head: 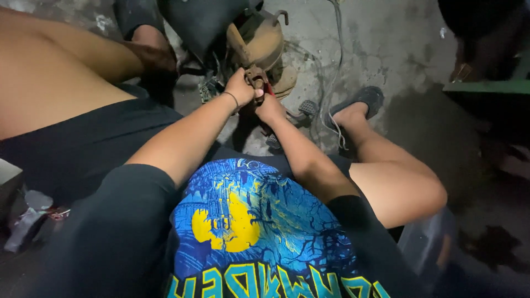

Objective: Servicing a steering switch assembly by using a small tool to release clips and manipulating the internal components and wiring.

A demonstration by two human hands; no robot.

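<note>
A rusty brown metal part (259, 41), round and dirty, rests on the concrete floor between my legs. My left hand (240, 87), with a thin band on its wrist, grips a small rusty fitting (255, 74) at the lower edge of that part. My right hand (269, 107) is closed around a red-handled tool (268, 88) pressed against the same fitting. Most of the tool is hidden by my fingers.
Grey wires (331, 66) trail over the stained concrete floor (386, 38). My right foot wears a dark sandal (361, 99); a second sandal (301, 110) lies beside it. A black cover (199, 22) leans over the part. A green bench edge (486, 87) is at right.
</note>
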